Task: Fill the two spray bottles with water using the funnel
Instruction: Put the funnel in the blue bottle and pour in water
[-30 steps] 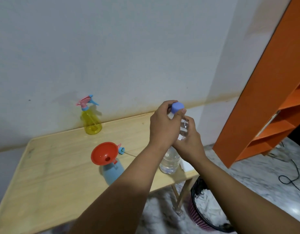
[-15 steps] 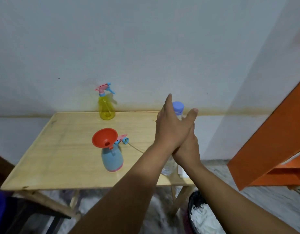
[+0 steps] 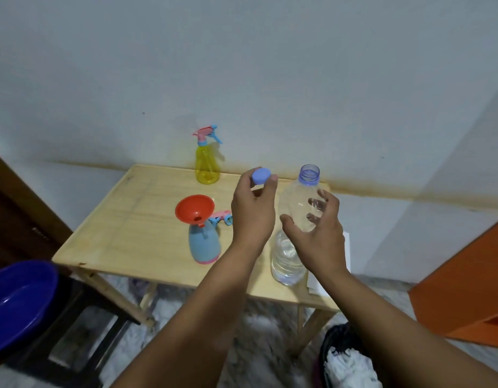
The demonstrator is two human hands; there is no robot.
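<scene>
Hands first: we see the left hand [image 3: 252,208] pinching the blue cap [image 3: 261,175] between thumb and fingertips at mid-frame, lifted off the bottle. Our right hand [image 3: 316,233] curls around the clear water bottle [image 3: 298,208], which stands upright and uncapped on the desk [image 3: 135,219], water showing in its lower part. Left of the hands, the red funnel [image 3: 195,210] sits in the neck of the blue spray bottle [image 3: 204,245], its sprayer head [image 3: 222,218] lying just beside. Near the wall behind stands the yellow spray bottle [image 3: 207,163].
</scene>
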